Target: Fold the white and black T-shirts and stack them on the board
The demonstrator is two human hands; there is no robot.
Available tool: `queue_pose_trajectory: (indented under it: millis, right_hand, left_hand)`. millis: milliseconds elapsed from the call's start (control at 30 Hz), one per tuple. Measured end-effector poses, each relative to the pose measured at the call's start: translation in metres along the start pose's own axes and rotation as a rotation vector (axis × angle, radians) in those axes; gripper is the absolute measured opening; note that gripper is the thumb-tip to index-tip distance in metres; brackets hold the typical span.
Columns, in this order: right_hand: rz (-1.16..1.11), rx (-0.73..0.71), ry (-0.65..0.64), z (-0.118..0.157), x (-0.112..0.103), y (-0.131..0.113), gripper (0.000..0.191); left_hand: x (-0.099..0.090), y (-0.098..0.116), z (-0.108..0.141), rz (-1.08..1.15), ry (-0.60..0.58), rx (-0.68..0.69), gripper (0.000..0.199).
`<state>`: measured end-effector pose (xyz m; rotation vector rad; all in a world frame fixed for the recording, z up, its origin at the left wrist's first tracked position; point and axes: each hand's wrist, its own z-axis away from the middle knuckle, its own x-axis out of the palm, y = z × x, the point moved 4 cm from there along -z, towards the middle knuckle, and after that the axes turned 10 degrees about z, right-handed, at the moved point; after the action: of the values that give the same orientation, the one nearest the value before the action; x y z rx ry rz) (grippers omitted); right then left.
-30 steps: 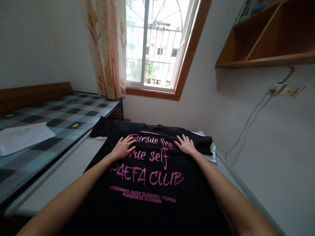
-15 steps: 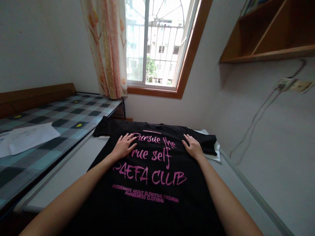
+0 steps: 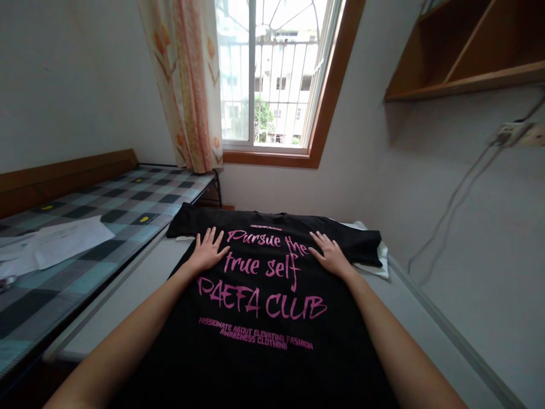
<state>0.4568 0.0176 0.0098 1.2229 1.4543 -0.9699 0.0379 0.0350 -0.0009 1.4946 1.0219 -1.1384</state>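
A black T-shirt (image 3: 264, 363) with pink lettering lies spread out on a pale table (image 3: 128, 307), its collar toward the window and its sleeves out to both sides. My left hand (image 3: 208, 250) rests flat on the chest, left of the lettering, with its fingers spread. On the other side my right hand (image 3: 330, 254) lies flat too, fingers apart, by the end of the top line of large letters. White cloth (image 3: 378, 270) peeks out from under the right sleeve. The shirt's lower end runs out of view at the bottom.
To the left stands a bed with a checked mattress (image 3: 102, 199), and papers (image 3: 72, 241) lie on it. A curtain (image 3: 193, 85) hangs beside the barred window (image 3: 281, 85). At the right, a wooden shelf (image 3: 477, 88) and a socket with cords (image 3: 508, 133) are on the wall.
My left hand has slid a little left, off the lettering, and its fingers are spread wider. My right hand has shifted slightly inward to the left. The view has turned slightly left.
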Motion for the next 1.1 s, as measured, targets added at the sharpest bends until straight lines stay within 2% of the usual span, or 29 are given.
queue_pose_trajectory:
  millis: [167, 300, 400, 500, 633, 733, 867, 1000, 1100]
  right_hand:
    - [0.022, 0.013, -0.072, 0.000, 0.005, -0.006, 0.060]
    - [-0.013, 0.031, -0.043, 0.000, 0.005, -0.003, 0.062]
    - [-0.038, 0.037, -0.023, 0.000, 0.005, -0.001, 0.062]
    - [-0.049, 0.035, -0.010, 0.000, 0.006, 0.000, 0.060]
    - [-0.068, 0.033, 0.012, 0.000, 0.006, 0.000, 0.061]
    - [-0.089, 0.039, 0.026, 0.000, 0.004, 0.000, 0.064]
    - [-0.100, 0.046, 0.016, 0.000, 0.003, 0.000, 0.063]
    - [-0.106, 0.048, 0.023, 0.001, 0.002, -0.001, 0.057]
    - [-0.114, 0.052, 0.022, 0.001, 0.002, 0.000, 0.056]
  left_hand:
    - [-0.002, 0.005, 0.001, 0.104, 0.022, 0.060, 0.075]
    - [-0.016, -0.005, -0.006, 0.283, 0.185, 0.005, 0.051]
    - [-0.036, -0.029, -0.014, 0.273, 0.328, -0.136, 0.040]
    - [-0.055, -0.066, -0.018, 0.162, 0.388, -0.351, 0.040]
    - [-0.068, -0.115, -0.020, 0.049, 0.355, -0.556, 0.052]
    - [-0.067, -0.137, -0.021, -0.006, 0.253, -0.588, 0.051]
    - [-0.067, -0.141, -0.022, -0.002, 0.248, -0.512, 0.041]
    - [-0.067, -0.130, -0.027, 0.094, 0.296, -0.446, 0.034]
    - [-0.069, -0.122, -0.035, 0.230, 0.355, -0.449, 0.037]
